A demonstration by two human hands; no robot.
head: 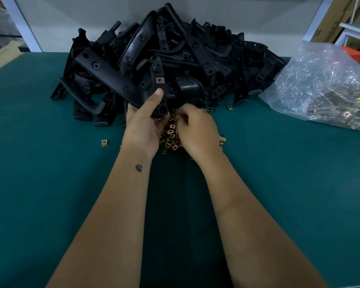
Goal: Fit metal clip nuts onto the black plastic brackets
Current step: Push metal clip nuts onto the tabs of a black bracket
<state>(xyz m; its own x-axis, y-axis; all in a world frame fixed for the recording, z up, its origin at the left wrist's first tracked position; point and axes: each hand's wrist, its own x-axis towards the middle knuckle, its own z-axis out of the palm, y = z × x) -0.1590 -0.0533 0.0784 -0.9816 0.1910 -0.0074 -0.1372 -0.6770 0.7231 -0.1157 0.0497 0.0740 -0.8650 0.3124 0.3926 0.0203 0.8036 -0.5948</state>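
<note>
inspector: left hand (142, 123) grips a black bracket (110, 80), fingers curled round its lower end and the thumb laid up along it. the bracket's long axis runs from the hand up and away to the left. one clip nut (160, 80) is already seated on an upright tab just beyond the thumb tip.

clerk: and the right hand?

inspector: right hand (195, 127) sits knuckles-up on the loose clip nuts (170, 138), fingers curled down into the heap. whether it pinches a nut i cannot tell; the fingertips are hidden.

clerk: what does the next move turn on?

inspector: in my judgement, the short gap between the two hands. the bracket's held end lies just left of and beyond the right hand, nearly touching, so a nut needs only a small carry to the left.

clerk: surroundings?

inspector: a pile of brackets (175, 48) lies directly behind, close against the held piece. a clear bag of nuts (320, 86) rests at the right, well apart. a stray nut (104, 143) lies on the green tabletop (50, 183) to the left. nothing stands between the hands.
</note>
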